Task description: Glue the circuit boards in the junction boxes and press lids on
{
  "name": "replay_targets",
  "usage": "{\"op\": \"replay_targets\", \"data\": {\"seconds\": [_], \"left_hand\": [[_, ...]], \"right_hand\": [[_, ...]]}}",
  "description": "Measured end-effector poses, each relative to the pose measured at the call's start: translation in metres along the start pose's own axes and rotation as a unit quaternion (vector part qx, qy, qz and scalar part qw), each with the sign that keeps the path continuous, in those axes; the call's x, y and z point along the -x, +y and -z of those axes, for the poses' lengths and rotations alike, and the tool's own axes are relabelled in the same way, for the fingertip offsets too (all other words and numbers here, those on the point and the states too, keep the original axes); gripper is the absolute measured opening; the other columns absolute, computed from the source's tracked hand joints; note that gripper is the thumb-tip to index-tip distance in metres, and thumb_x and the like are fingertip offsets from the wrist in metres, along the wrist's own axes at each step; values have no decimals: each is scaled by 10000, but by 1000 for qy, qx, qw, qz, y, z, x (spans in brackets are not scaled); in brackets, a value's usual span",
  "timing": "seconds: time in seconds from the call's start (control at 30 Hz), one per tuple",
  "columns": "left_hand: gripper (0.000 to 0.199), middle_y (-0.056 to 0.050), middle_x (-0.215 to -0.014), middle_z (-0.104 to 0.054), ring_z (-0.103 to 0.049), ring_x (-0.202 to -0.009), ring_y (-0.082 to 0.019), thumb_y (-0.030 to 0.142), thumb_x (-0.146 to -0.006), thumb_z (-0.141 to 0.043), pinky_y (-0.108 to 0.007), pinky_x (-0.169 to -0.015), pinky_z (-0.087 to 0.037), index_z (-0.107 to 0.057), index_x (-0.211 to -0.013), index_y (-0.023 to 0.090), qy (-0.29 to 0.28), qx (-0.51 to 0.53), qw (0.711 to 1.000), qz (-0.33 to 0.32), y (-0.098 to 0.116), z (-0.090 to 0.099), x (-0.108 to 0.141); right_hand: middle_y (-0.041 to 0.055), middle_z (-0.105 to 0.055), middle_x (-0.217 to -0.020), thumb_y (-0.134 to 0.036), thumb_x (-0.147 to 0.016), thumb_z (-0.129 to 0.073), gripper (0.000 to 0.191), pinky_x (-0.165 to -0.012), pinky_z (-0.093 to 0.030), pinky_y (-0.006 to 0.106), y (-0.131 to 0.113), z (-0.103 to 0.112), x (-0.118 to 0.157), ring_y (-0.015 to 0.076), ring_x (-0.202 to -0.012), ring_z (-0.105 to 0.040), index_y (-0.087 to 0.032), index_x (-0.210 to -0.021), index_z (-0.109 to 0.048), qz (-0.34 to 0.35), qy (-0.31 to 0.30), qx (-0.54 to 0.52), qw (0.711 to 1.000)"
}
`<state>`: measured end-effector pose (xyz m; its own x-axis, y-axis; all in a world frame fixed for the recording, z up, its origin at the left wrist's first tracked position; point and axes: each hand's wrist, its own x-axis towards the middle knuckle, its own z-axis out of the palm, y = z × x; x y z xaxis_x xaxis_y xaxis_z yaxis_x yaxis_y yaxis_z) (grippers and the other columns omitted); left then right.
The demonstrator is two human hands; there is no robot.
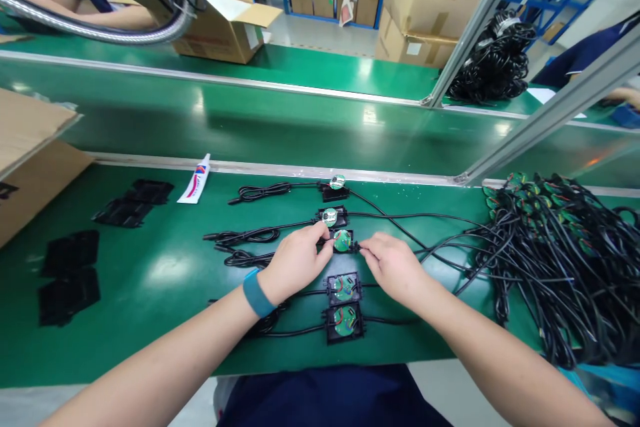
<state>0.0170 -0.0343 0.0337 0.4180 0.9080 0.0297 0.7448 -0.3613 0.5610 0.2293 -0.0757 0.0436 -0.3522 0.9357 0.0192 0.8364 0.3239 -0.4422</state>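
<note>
Several black housings with round circuit boards and black cables form a column on the green table. My left hand pinches at the left side of the third housing from the back, by the thin wires of its green board. At that housing's right edge, the fingertips of my right hand close on the black cable end. Behind it lie two housings with boards showing silvery parts. Nearer me, two housings hold green boards.
A heap of cables with boards covers the right side. Black plastic covers and a white tube lie left, beside a cardboard box. A metal post rises behind. Other people are partly visible at both sides.
</note>
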Motion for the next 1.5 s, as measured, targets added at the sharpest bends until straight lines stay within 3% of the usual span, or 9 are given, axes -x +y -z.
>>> {"op": "replay_targets", "data": {"seconds": [0.27, 1.03, 1.27, 1.5], "left_hand": [[188, -12, -714, -658, -624, -678, -192, 378, -915, -598, -279, -626, -375, -569, -840, 208, -7, -59, 994, 89, 7, -11, -9], [186, -53, -810, -697, -677, -796, -240, 354, -888, -649, -305, -671, -437, -549, -869, 198, -26, -64, 986, 151, 1, -24, -16], [316, -81, -862, -707, -682, -833, -247, 335, -884, -661, -308, -703, -449, -525, -1095, 143, -20, -35, 984, 172, -3, -31, -15], [186, -62, -841, -700, -673, -841, -250, 354, -886, -642, -309, -679, -421, -561, -940, 195, -67, -73, 981, 165, 0, -24, -13]], "right_hand": [[94, -648, -905, -168, -996, -447, 271, -806, -462, 292, -2, -8, -5, 190, -836, -605, -134, -996, -716, 9, -35, 83, 996], [92, -656, -913, -178, -997, -448, 273, -791, -460, 288, -2, -17, -17, 189, -834, -617, -132, -1004, -717, 5, -71, 88, 994], [85, -668, -903, -156, -976, -480, 243, -799, -467, 271, -2, -12, -19, 181, -849, -629, -123, -1010, -718, 1, -111, 52, 992], [91, -697, -899, -142, -948, -520, 200, -814, -487, 290, -1, -8, -19, 190, -839, -646, -130, -940, -720, 4, -112, -4, 994]]}}
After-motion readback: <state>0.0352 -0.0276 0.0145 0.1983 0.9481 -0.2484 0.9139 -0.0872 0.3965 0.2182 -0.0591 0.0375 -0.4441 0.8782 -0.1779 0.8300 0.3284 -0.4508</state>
